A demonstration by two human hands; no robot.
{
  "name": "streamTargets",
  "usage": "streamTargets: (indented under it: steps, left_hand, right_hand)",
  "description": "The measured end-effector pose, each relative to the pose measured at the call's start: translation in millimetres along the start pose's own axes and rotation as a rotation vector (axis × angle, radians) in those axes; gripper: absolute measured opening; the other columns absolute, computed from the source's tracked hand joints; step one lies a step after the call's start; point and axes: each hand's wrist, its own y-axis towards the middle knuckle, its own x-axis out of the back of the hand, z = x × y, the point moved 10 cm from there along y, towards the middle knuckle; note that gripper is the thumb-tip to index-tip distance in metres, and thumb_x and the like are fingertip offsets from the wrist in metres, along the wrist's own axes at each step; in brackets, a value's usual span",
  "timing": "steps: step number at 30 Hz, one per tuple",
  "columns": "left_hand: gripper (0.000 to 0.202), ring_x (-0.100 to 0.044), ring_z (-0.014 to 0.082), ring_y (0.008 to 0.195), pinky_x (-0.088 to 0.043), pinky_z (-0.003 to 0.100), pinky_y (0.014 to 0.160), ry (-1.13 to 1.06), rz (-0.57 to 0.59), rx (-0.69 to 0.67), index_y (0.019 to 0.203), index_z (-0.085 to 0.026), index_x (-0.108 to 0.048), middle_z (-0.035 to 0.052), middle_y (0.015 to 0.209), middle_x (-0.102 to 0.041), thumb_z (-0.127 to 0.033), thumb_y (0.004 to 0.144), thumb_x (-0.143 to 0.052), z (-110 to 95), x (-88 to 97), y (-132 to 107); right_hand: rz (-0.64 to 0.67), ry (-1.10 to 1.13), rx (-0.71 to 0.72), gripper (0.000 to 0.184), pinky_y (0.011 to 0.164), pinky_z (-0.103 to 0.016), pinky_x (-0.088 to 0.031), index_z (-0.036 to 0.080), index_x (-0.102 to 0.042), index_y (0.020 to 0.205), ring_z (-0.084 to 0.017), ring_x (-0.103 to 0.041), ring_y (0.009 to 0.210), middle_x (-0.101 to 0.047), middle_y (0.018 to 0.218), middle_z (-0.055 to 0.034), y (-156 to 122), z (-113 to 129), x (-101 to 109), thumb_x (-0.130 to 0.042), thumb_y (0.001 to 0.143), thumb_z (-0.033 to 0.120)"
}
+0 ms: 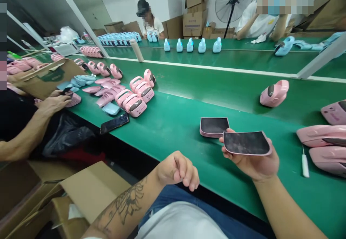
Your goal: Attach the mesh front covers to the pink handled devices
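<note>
Over the green workbench belt (173,123), the right hand (251,163) lies palm up, fingers lightly curled, cradling a curved black-faced panel with a pink rim (247,143). Just beyond it, a matching stack of panels (213,126) sits on the belt. The tattooed left hand (177,170) hangs loosely curled and empty near the belt's edge.

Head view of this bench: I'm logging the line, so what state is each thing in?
Right hand: palm up, holding a panel
Panel: black face up, pink rim
Left hand: empty, fingers curled
Panel stack: lying on the bench
Pink case: tilted on the bench
Phone: lying on the bench, screen dark
Carton: flaps open
</note>
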Motion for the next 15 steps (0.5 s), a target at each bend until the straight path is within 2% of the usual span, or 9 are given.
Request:
streamTargets:
  steps: [3, 9, 12, 15]
  left_hand:
    - [0.045, -0.070, 0.0195, 0.061, -0.060, 0.034, 0.067, -0.028, -0.024, 0.018, 0.054, -0.018, -0.058, 0.0013, 0.053, -0.061, -0.038, 0.072, -0.094, 5, 0.2, -4]
    - [0.035, -0.070, 0.0220, 0.059, -0.059, 0.036, 0.065, -0.021, 0.044, 0.054, 0.056, -0.021, -0.066, 0.0043, 0.051, -0.062, -0.040, 0.079, -0.086, 12, -18.0, -4]
    - [0.026, -0.072, 0.0235, 0.061, -0.060, 0.038, 0.067, -0.014, 0.081, 0.081, 0.066, -0.023, -0.073, 0.0068, 0.057, -0.067, -0.041, 0.082, -0.083, 18, -27.4, -4]
    - [0.025, -0.074, 0.0253, 0.062, -0.061, 0.039, 0.067, -0.032, 0.162, 0.119, 0.067, -0.024, -0.075, 0.0085, 0.059, -0.070, -0.043, 0.077, -0.086, 29, -39.9, -2]
  right_hand:
    - [-0.029, -0.033, 0.014, 0.092, 0.083, -0.042, -0.062, 0.020, -0.058, 0.149, -0.029, -0.078, 0.103, -0.073, 0.136, -0.0162, 0, 2, 3, -0.036, 0.090, 0.087]
    - [-0.039, -0.083, 0.040, 0.091, 0.083, -0.041, -0.062, 0.020, -0.058, 0.149, -0.028, -0.078, 0.103, -0.074, 0.135, -0.0150, 0, 7, 2, -0.036, 0.091, 0.086]
    - [-0.021, -0.099, 0.057, 0.090, 0.083, -0.042, -0.062, 0.020, -0.057, 0.149, -0.028, -0.078, 0.104, -0.073, 0.135, -0.0153, 1, 9, 0, -0.045, 0.088, 0.086]
    - [0.011, -0.093, 0.075, 0.091, 0.085, -0.045, -0.061, 0.019, -0.057, 0.149, -0.030, -0.077, 0.104, -0.073, 0.135, -0.0168, 1, 12, -2, -0.053, 0.085, 0.084]
